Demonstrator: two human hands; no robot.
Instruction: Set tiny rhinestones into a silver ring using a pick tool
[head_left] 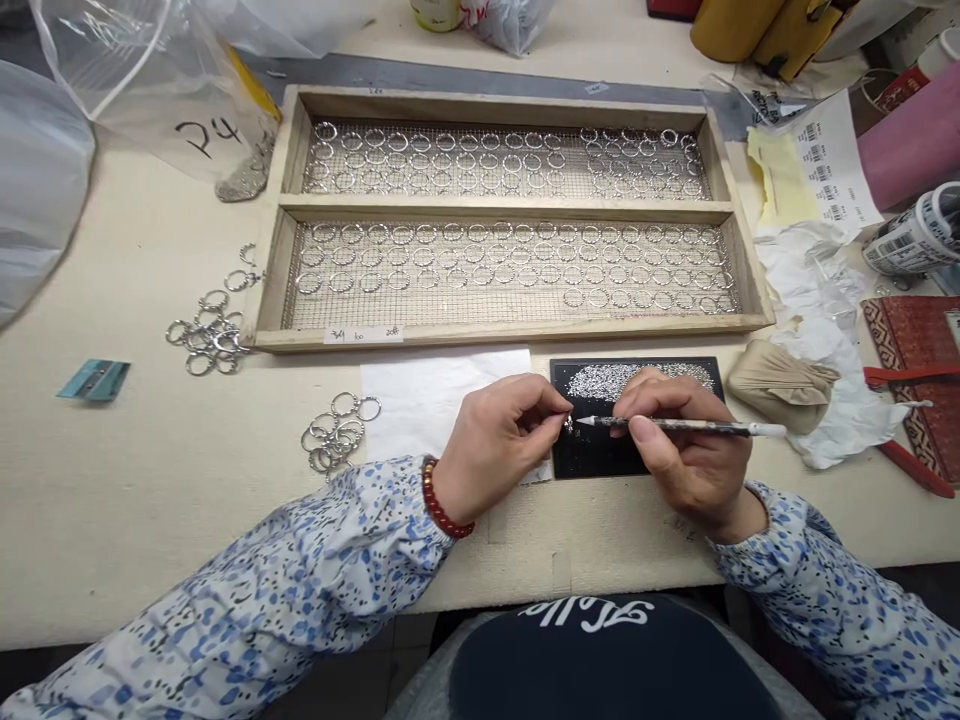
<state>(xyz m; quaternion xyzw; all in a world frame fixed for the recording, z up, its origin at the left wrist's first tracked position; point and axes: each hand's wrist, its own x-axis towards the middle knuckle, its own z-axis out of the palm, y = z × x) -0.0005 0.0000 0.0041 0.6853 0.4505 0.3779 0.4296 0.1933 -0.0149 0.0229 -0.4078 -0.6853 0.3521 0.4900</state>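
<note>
My left hand (pixel 504 430) is closed in a pinch on a small silver ring (pixel 568 424), most of it hidden by the fingertips. A slim pencil-shaped picker (pixel 686 426) with a pointed white tip lies in the grip of my right hand (pixel 686 450), its point almost at the ring. Both hands are over a black tray (pixel 600 462), where many tiny sparkling stones (pixel 600 381) are spread along the far side. White paper (pixel 420 400) lies under and beside my left hand. Left of it is a loose pile of silver rings (pixel 334 435).
Beyond my hands stands a wooden frame (pixel 510 207) with mesh and rows of rings. Another ring pile (pixel 210 335) lies at its left. On the right are a beige cloth bundle (pixel 784 385), crumpled tissue (pixel 840 440) and red-handled pliers (pixel 915 470). A plastic bag (pixel 172 90) sits far left.
</note>
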